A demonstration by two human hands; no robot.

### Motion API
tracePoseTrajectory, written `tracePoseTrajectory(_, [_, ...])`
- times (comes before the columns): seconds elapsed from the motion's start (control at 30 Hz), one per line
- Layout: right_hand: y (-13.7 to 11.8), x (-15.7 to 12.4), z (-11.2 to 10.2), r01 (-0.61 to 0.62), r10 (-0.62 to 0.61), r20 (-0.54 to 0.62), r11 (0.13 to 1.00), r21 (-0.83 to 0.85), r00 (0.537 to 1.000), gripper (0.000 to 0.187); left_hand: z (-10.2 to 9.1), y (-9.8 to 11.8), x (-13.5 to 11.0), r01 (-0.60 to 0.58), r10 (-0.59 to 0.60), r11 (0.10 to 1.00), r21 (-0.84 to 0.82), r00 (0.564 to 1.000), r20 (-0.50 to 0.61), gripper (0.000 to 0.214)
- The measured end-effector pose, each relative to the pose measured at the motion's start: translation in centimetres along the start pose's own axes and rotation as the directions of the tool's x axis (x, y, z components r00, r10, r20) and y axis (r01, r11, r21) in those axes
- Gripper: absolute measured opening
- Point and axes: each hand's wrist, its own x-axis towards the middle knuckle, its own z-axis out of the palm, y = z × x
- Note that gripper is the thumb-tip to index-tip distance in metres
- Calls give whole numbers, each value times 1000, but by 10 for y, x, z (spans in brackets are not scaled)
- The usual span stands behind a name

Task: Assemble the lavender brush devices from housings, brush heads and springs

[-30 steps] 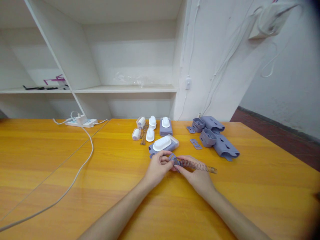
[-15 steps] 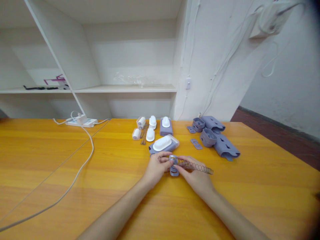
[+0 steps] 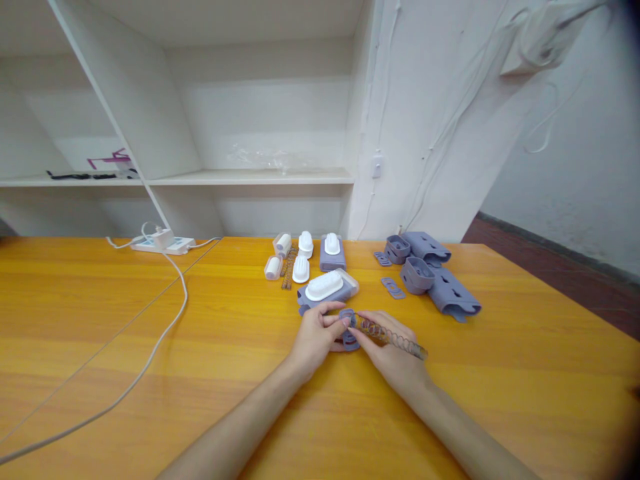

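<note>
Between the fingertips of my left hand (image 3: 315, 339) is a small grey-purple slotted plate (image 3: 351, 341), held a little above the table. My right hand (image 3: 393, 343) pinches a long metal coil spring (image 3: 393, 337) near its left end, which meets the plate. The spring's free end slants down to the right across my right hand. My fingers hide how the spring and plate join. Just beyond my hands lies a grey-purple case (image 3: 345, 293) with a white oval ribbed piece (image 3: 324, 285) on top.
Farther back are white rollers in clear covers (image 3: 273, 268), more springs (image 3: 287, 275), white ribbed pieces (image 3: 301, 269) and another case (image 3: 332, 261). Grey-purple sleeves (image 3: 454, 292), cups (image 3: 417, 276) and slotted plates (image 3: 393, 288) lie at the right. A power strip (image 3: 165, 244) trails a cable (image 3: 150, 370) on the left.
The plate has tilted and turned within my fingers. The spring's free end has dipped slightly lower, while both hands keep their grip almost in place.
</note>
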Motion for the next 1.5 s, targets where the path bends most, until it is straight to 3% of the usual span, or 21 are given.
tracePoseTrajectory(0.17, [0,0,0,-10,10,-10,1000,-11,1000,19,1,2,-2,35,-35,993,111,999,-6,52])
tracePoseTrajectory(0.4, [0,-1,1,-46,46,-13,999,-24,999,23,-2,-2,0,-28,28,1000,11,999,-16,49])
tracePoseTrajectory(0.6, [-1,-1,2,-108,108,27,994,10,994,24,-3,2,0,21,-23,998,66,999,24,38])
tracePoseTrajectory(0.93, [-1,-3,-2,-146,127,135,980,135,983,25,-7,1,2,31,-33,998,63,999,34,50])
tracePoseTrajectory(1.07, [1,-3,0,-65,61,73,996,66,995,23,-8,-3,4,-19,18,999,43,1000,23,48])
tracePoseTrajectory(1.17, [4,-4,2,-94,94,10,994,46,996,26,-6,-3,3,-22,21,999,26,1000,16,45])
tracePoseTrajectory(1.33, [10,-4,6,-266,263,44,939,218,964,33,-3,2,0,8,-8,999,45,1000,9,49])
tracePoseTrajectory(1.5, [13,-4,10,-335,330,81,855,395,940,35,-3,1,-2,-18,15,996,87,999,35,50])
